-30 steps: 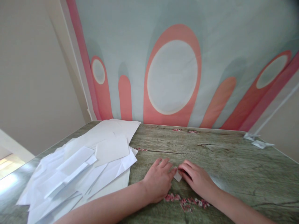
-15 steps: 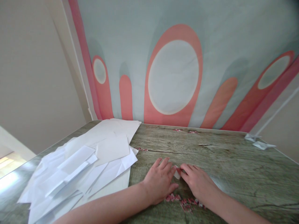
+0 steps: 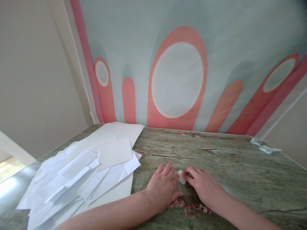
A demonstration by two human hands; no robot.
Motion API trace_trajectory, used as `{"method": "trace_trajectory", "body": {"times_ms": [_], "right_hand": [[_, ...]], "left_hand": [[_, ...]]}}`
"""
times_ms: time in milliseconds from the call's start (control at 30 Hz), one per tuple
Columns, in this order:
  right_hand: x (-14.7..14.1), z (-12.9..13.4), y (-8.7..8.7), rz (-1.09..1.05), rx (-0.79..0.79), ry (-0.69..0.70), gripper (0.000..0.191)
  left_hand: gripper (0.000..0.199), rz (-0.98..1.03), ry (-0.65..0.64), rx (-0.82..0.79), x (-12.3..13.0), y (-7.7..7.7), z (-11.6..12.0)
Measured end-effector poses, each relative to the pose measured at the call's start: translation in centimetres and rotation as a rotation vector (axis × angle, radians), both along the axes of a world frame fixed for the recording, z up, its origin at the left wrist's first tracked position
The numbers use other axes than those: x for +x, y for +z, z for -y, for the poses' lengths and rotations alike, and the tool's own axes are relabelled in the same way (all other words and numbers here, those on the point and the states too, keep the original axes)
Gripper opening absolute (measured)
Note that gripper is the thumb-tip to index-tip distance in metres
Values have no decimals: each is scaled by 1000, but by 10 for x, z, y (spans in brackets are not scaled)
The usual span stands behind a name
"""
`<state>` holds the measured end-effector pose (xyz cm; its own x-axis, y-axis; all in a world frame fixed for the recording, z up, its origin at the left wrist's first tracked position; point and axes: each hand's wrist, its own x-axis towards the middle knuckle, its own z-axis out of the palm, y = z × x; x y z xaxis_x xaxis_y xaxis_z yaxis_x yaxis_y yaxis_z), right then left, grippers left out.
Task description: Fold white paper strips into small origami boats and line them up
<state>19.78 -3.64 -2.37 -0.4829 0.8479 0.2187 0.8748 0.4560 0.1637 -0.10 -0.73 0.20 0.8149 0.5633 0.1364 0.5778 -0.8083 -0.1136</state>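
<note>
A small folded white paper lies on the wood-patterned table between my two hands. My left hand rests flat on the table with its fingers spread, its fingertips at the left side of the paper. On the other side, my right hand has its thumb and forefinger pinched on the paper's right edge, the other fingers curled. The underside of the paper is hidden.
A heap of loose and folded white sheets covers the left of the table. Two small folded papers lie at the far right edge. Behind the table stands a wall covering with coral and white shapes.
My left fingers have drawn slightly back from the small paper, so more of it shows. My right hand has shifted very little.
</note>
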Motion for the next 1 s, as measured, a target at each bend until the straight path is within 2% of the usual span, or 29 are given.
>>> {"method": "trace_trajectory", "body": {"times_ms": [333,600,1000], "right_hand": [[-6,7,-9,80,119,16,37],[-7,10,-7,133,67,-4,54],[-5,8,15,118,-78,-74,35]], "left_hand": [[51,-9,-18,-11,-1,4,-1],[50,-4,-18,-20,-1,3,-4],[48,-16,-2,15,0,2,-2]]}}
